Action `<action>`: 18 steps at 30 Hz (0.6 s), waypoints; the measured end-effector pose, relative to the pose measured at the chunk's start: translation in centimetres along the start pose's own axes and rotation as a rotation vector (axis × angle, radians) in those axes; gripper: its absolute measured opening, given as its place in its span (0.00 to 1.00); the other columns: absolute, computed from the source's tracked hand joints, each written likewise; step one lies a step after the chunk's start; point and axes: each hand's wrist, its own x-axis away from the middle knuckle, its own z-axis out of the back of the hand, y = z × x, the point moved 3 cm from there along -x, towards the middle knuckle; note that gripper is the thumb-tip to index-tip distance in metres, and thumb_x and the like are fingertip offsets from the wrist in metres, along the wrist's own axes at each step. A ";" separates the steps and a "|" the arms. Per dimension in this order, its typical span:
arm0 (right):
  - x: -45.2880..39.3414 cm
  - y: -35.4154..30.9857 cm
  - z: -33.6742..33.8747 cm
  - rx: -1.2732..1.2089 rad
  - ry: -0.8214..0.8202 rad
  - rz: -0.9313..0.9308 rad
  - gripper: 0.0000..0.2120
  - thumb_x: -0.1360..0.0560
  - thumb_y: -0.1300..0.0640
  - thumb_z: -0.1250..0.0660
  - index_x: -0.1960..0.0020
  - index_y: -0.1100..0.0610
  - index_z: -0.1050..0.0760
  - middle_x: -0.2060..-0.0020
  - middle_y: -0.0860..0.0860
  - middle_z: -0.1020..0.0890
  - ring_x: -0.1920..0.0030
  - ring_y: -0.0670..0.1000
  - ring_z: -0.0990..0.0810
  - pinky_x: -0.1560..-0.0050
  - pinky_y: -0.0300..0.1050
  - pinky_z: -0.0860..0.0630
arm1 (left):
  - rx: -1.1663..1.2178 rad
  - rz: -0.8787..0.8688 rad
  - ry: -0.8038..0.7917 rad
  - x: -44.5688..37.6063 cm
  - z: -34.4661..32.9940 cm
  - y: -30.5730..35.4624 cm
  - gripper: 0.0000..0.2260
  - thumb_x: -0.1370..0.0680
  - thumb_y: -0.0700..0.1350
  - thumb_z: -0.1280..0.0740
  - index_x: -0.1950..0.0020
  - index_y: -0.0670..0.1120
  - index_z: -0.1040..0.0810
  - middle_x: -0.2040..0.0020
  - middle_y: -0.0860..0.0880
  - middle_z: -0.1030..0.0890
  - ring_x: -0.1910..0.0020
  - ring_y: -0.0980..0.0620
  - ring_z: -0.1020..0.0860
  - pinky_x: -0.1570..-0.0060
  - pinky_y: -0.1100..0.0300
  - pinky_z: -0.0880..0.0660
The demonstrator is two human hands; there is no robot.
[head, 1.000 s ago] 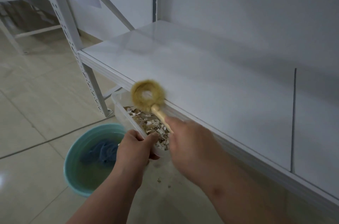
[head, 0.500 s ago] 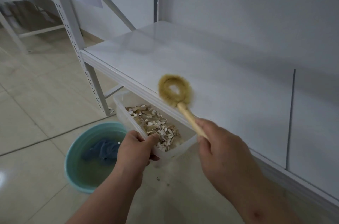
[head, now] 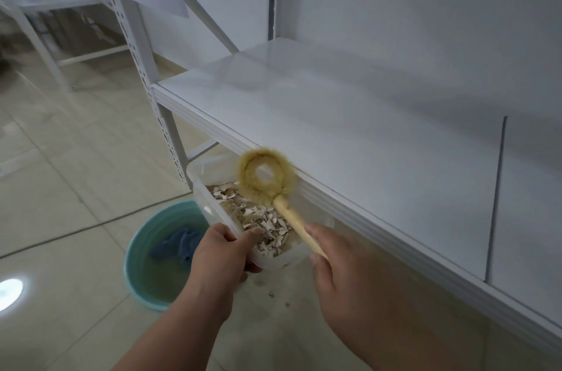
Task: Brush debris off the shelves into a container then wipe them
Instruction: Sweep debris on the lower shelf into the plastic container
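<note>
The container [head: 240, 218] of debris [head: 264, 221] is gripped by the left hand [head: 222, 255] below the shelf [head: 349, 133] edge; the brush [head: 267, 176] handle is grasped by the right hand [head: 349, 273]. Debris could be spilled if the container is tilted.

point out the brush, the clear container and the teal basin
brush [head: 266, 177], head view, on its ring of bristles
clear container [head: 204, 188], head view, on its left wall
teal basin [head: 138, 252], head view, on its left rim
</note>
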 end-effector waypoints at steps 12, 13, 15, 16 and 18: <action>1.6 -0.2 -1.1 0.072 -0.104 -0.043 0.25 0.27 0.41 0.53 0.31 0.40 0.35 0.55 0.45 0.21 0.59 0.48 0.19 0.61 0.48 0.21 | 0.096 0.027 0.041 -0.3 2.4 -1.2 0.12 0.25 0.45 0.28 0.54 0.38 0.27 0.62 0.38 0.18 0.70 0.45 0.20 0.58 0.47 0.21; 1.7 0.0 -1.1 0.050 -0.115 -0.057 0.26 0.27 0.40 0.54 0.31 0.39 0.34 0.53 0.45 0.21 0.55 0.49 0.20 0.56 0.47 0.22 | 0.088 0.024 0.054 -0.3 2.6 -1.3 0.13 0.25 0.45 0.28 0.53 0.36 0.27 0.62 0.37 0.18 0.70 0.45 0.20 0.58 0.46 0.21; 1.7 0.3 -1.0 0.015 -0.051 -0.071 0.24 0.26 0.42 0.50 0.32 0.39 0.31 0.50 0.44 0.20 0.55 0.47 0.19 0.55 0.46 0.22 | 0.102 0.031 0.061 -0.4 3.0 -1.3 0.13 0.25 0.45 0.29 0.52 0.36 0.27 0.61 0.37 0.18 0.70 0.44 0.20 0.56 0.44 0.21; 1.6 0.4 -1.0 0.011 -0.043 -0.065 0.22 0.25 0.42 0.48 0.33 0.41 0.30 0.51 0.44 0.19 0.56 0.47 0.19 0.58 0.46 0.21 | 0.122 0.038 0.061 -0.5 3.2 -1.4 0.11 0.25 0.44 0.29 0.51 0.37 0.26 0.60 0.38 0.17 0.69 0.44 0.19 0.55 0.43 0.21; 1.4 0.3 -1.6 0.022 -0.049 -0.051 0.22 0.25 0.43 0.47 0.32 0.41 0.30 0.50 0.44 0.19 0.54 0.47 0.19 0.56 0.46 0.22 | 0.142 0.046 0.070 -0.8 3.6 -1.6 0.08 0.24 0.43 0.30 0.51 0.41 0.24 0.60 0.40 0.17 0.67 0.44 0.19 0.55 0.43 0.20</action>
